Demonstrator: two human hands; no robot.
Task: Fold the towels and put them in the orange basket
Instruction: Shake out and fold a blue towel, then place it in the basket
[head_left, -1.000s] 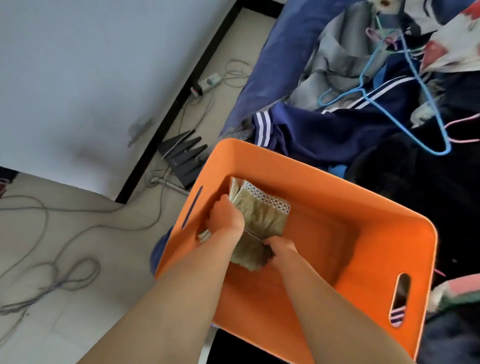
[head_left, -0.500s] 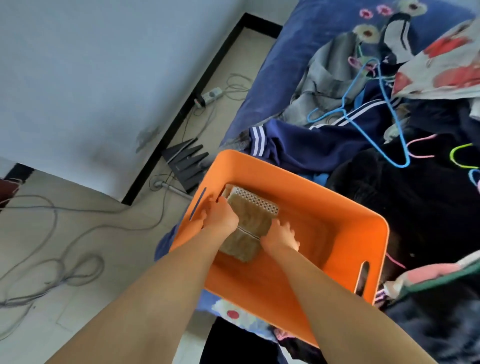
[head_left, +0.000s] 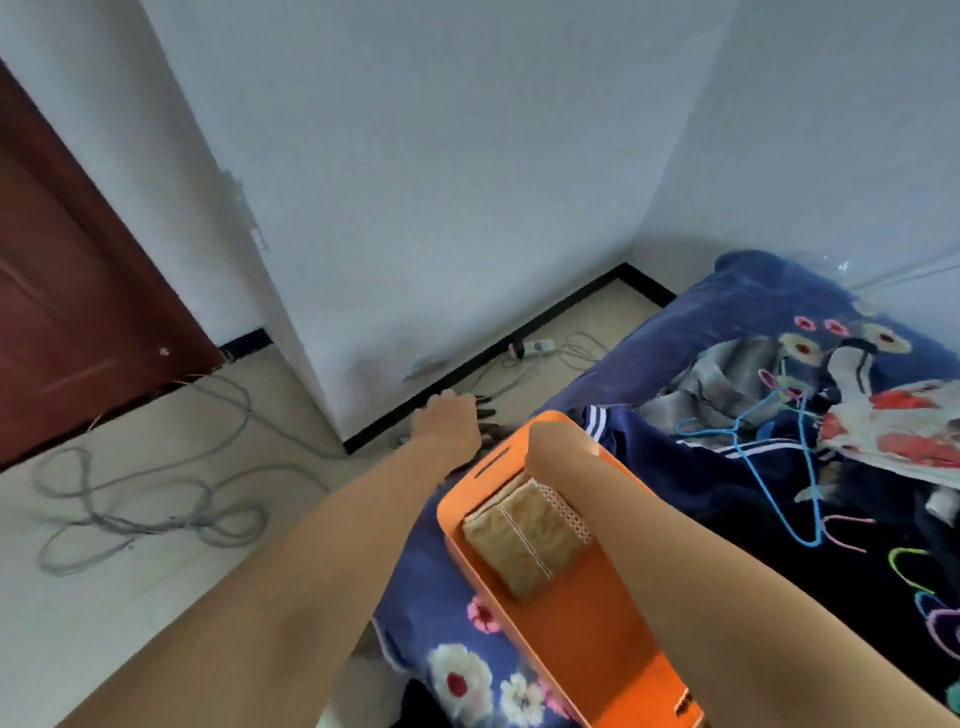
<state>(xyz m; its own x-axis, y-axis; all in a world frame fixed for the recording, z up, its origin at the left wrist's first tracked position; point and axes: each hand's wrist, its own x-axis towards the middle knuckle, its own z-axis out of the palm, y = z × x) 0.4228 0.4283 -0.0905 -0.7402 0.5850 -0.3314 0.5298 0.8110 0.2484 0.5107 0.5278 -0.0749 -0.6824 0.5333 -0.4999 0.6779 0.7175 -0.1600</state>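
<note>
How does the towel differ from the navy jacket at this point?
The towel is tan with a patterned edge; the jacket is navy with white stripes. The towel is folded into a neat block; the jacket lies crumpled. The towel sits inside the basket; the jacket lies on the bed beyond it, with a blue hanger on top. Both are soft fabric, and no hand holds either.

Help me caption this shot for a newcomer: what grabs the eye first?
The orange basket on the flowered bedspread, low centre, with a folded tan towel lying in it. Both bare forearms cross the frame; the left hand reaches out past the basket's far end. Right of it, colourful hangers lie on piled clothes.
</note>
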